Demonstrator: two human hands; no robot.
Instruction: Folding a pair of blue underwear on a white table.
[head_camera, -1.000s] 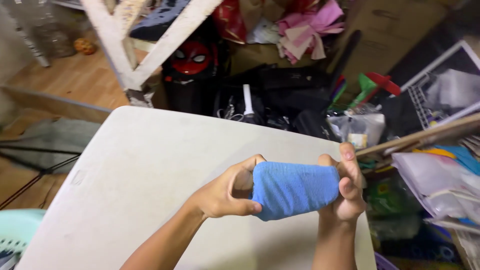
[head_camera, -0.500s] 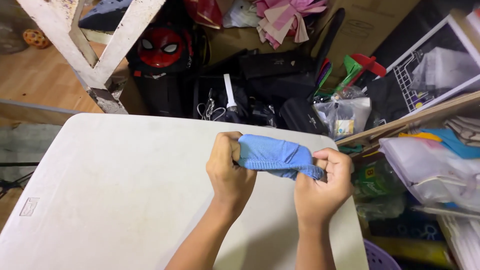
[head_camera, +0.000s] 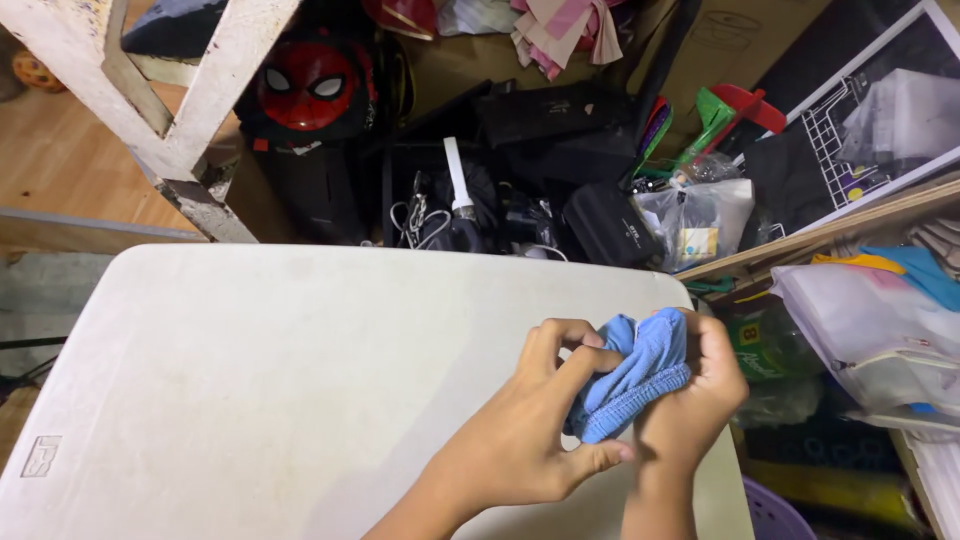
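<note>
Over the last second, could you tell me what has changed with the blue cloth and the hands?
The blue cloth, earlier stretched wide between both hands, is now bunched into a small wad. The left hand and right hand have closed together around it, toward the white table's right edge. Both hands still grip it above the table; the clutter behind is unchanged.

A light blue cloth (head_camera: 636, 375) is seen above the off-white worktop (head_camera: 250, 380); a red mask (head_camera: 312, 85) is seen beyond its far edge.

View: single head-worn camera.
Facing: steeply down and forward over the white table (head_camera: 250, 370).
Range: close to both hands; floor clutter beyond.
</note>
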